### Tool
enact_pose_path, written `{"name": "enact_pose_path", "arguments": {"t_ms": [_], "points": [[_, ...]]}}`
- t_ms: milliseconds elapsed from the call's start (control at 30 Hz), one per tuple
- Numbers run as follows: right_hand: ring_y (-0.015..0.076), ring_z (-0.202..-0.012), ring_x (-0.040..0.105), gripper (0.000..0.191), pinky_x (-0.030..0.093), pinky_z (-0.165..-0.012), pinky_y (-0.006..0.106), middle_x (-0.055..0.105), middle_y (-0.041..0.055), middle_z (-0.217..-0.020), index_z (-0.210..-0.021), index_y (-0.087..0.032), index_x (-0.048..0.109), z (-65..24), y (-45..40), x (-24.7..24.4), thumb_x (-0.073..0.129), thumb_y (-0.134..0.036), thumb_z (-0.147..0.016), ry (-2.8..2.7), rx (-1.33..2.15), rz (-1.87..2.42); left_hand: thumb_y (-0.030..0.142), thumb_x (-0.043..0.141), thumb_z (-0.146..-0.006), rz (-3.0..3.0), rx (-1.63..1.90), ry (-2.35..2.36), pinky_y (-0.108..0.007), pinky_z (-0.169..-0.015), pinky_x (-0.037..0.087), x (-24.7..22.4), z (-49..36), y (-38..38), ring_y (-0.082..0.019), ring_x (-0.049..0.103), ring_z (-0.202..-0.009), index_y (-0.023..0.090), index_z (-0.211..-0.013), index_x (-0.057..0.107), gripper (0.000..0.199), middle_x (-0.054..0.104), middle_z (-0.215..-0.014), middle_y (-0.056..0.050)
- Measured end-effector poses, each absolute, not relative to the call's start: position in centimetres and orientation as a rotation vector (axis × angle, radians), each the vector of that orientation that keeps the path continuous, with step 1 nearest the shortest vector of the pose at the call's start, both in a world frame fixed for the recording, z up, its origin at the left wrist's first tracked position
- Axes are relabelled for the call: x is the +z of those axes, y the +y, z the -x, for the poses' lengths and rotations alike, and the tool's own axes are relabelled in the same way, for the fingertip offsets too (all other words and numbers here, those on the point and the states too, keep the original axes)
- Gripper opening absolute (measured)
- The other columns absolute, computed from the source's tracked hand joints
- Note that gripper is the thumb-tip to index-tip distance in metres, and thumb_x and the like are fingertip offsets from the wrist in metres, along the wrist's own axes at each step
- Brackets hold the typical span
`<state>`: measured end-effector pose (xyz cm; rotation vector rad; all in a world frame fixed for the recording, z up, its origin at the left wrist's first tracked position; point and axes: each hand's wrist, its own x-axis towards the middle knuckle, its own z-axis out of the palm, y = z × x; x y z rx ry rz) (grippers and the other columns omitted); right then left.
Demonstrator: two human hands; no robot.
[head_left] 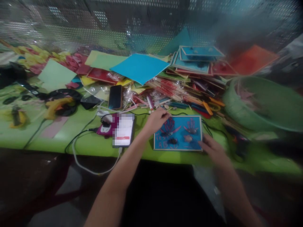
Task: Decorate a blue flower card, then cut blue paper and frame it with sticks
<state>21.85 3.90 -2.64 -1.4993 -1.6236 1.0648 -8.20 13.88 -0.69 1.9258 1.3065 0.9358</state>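
A blue framed board [182, 145] with pink drawn shapes and several dark and pale lumps lies on the green table [145, 154] before me. At its upper left corner is my left hand [159, 119], fingers curled together; whether anything small is between them is hidden. On the board's right edge my right hand [209, 145] rests with thumb and fingers round the frame, somewhat blurred. A phone with a lit screen [125, 130] lies left of the board, on a purple object [104, 130] with a plug and cables.
Behind are a dark phone [115, 97], blue paper [140, 67], stacked framed boards [193, 64], sticks [169, 88] and scissors [214, 105]. A green basin [265, 104] stands right. Left lies a yellow glue gun [55, 107]. A white cable hangs over the front edge.
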Motion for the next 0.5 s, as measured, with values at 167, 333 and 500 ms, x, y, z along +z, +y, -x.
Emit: {"name": "enact_pose_path", "arguments": {"t_ms": [167, 333, 500], "points": [[0.0228, -0.066, 0.069, 0.036, 0.059, -0.054, 0.034, 0.078, 0.0054, -0.086, -0.113, -0.027, 0.079, -21.0, 4.2, -1.5, 0.064, -0.054, -0.094, -1.531, 1.145, 1.428, 0.023, 0.059, -0.099, -1.869, 1.027, 1.340, -0.032, -0.089, 0.050, -0.1, 8.1, 13.8, -0.021, 0.065, -0.094, 0.018, -0.082, 0.066, 0.019, 0.068, -0.092, -0.005], [0.0224, -0.058, 0.067, 0.032, 0.055, -0.044, 0.032, 0.077, 0.0059, -0.079, -0.109, -0.025, 0.081, -21.8, 5.8, 1.2, 0.068, -0.048, -0.091, -1.462, 1.007, 1.352, 0.034, 0.051, -0.104, -1.495, 1.413, 1.392, -0.031, -0.093, 0.052, -0.1, 8.4, 13.9, -0.020, 0.067, -0.104, 0.020, -0.113, 0.068, 0.024, 0.072, -0.113, -0.007], [0.0222, -0.054, 0.063, 0.032, 0.048, -0.038, 0.033, 0.077, 0.0079, -0.079, -0.111, -0.027, 0.081, -24.1, 9.8, 5.1, 0.065, -0.048, -0.092, -1.502, 0.689, 1.293, 0.038, 0.052, -0.103, -1.319, 1.521, 1.364, -0.032, -0.092, 0.053, -0.6, 8.5, 14.0, -0.020, 0.068, -0.103, 0.020, -0.117, 0.066, 0.026, 0.072, -0.113, -0.009]]}}
